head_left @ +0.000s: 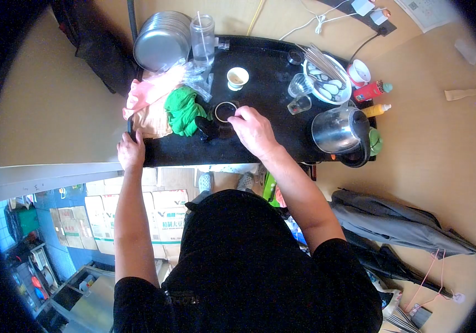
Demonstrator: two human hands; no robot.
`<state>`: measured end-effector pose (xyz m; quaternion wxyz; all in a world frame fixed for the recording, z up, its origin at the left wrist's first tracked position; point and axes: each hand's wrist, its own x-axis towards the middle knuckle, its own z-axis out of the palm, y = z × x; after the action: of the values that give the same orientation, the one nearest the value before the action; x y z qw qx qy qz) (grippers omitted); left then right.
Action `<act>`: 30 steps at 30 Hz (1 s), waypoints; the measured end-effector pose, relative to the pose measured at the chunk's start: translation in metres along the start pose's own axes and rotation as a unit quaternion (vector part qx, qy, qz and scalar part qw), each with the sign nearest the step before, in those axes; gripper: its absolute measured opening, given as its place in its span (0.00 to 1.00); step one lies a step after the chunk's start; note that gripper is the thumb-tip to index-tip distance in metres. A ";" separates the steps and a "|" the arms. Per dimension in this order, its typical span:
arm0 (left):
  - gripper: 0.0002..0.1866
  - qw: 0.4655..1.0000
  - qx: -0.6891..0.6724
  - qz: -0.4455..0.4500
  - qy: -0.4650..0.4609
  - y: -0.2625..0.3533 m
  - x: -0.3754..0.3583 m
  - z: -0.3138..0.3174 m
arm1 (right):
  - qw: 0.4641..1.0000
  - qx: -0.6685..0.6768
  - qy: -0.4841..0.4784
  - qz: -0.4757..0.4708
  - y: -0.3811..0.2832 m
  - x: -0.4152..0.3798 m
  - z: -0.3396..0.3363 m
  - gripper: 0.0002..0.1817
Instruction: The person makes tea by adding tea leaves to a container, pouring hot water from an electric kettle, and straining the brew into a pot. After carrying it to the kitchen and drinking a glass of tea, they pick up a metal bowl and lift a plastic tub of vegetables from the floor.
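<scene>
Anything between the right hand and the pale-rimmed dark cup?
Nothing visible: the right hand is at the rim of the dark cup. The green cloth lies on the cup's opposite side, not between them.

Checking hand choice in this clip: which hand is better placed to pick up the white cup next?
Probably the right hand: it is at the pale-rimmed round item, close to the white cup. The left hand is farther off, at the left edge of the table, with the green cloth between.

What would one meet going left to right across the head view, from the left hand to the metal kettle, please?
Left hand, green cloth, pale-rimmed dark round item, right hand, clear glasses, metal kettle.
</scene>
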<state>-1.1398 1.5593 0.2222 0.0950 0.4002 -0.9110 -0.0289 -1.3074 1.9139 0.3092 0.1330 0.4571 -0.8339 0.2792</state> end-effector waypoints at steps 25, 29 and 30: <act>0.29 1.000 0.001 -0.002 -0.008 0.004 -0.001 -0.006 | 1.000 0.006 -0.006 0.009 0.002 -0.002 0.003 0.05; 0.29 1.000 0.003 -0.005 -0.011 0.005 -0.002 -0.007 | 1.000 0.008 -0.003 0.007 0.003 -0.002 0.004 0.05; 0.29 1.000 0.002 -0.005 -0.011 0.005 -0.002 -0.007 | 1.000 0.007 -0.004 0.007 0.003 -0.002 0.004 0.06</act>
<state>-1.1409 1.5639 0.2294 0.0842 0.4048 -0.9100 -0.0317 -1.3090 1.9142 0.3036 0.1243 0.4536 -0.8356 0.2839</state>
